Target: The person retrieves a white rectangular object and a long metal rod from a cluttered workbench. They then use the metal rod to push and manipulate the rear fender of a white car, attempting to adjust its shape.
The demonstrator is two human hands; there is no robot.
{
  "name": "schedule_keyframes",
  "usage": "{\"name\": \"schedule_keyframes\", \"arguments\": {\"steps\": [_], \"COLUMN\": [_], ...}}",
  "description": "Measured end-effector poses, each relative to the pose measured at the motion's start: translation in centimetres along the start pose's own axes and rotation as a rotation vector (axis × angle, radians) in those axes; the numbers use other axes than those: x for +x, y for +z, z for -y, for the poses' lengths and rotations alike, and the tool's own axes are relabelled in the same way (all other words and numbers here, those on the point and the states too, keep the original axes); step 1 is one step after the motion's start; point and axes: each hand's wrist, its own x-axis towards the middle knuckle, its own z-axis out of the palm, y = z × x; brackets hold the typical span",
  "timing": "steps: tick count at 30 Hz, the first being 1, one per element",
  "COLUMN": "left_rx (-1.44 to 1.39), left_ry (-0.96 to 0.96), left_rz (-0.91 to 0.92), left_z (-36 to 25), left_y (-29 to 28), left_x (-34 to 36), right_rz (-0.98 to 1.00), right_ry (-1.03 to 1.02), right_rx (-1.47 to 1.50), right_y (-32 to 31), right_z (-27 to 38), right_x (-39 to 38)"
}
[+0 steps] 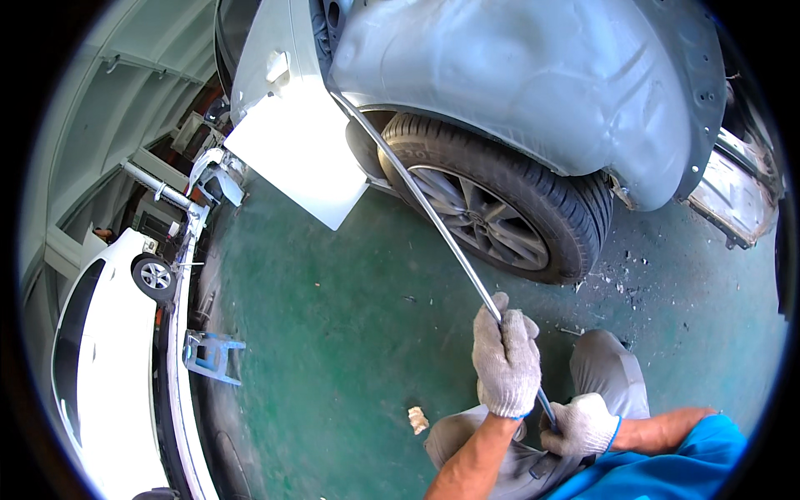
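Observation:
My left hand (506,358), in a knitted white glove, is wrapped round a long metal pry bar (433,218). Lower down the same bar, close to my lap, my gloved right hand (583,425) is closed on its near end. The bar slants up and to the left, past the wheel (483,212). Its far tip reaches the gap between the car's door (283,158) and the dented blue-grey quarter panel (508,67), by the front of the wheel arch. The bar's very tip is hidden there.
A white car (112,358) stands at the left beside a metal rail (182,375) and a blue stool (214,357). Small debris (625,287) is scattered on the green floor right of the wheel. A pale scrap (418,420) lies near my knee (607,367).

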Motion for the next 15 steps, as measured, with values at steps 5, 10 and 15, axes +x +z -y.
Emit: {"name": "schedule_keyframes", "arguments": {"steps": [5,10,15], "left_rx": [0.042,0.053,0.045], "left_ry": [0.037,0.048,0.066], "left_rz": [0.014,0.000,-0.021], "left_z": [0.6,0.7,0.7], "left_y": [-0.3,-0.3,0.0], "left_x": [-0.2,0.2,0.1], "right_rz": [0.030,0.101,0.199], "right_ry": [0.004,0.046,0.053], "right_rx": [0.018,0.052,0.120], "right_y": [0.1,0.2,-0.7], "right_z": [-0.1,-0.3,-0.2], "right_x": [-0.2,0.3,0.6]}}
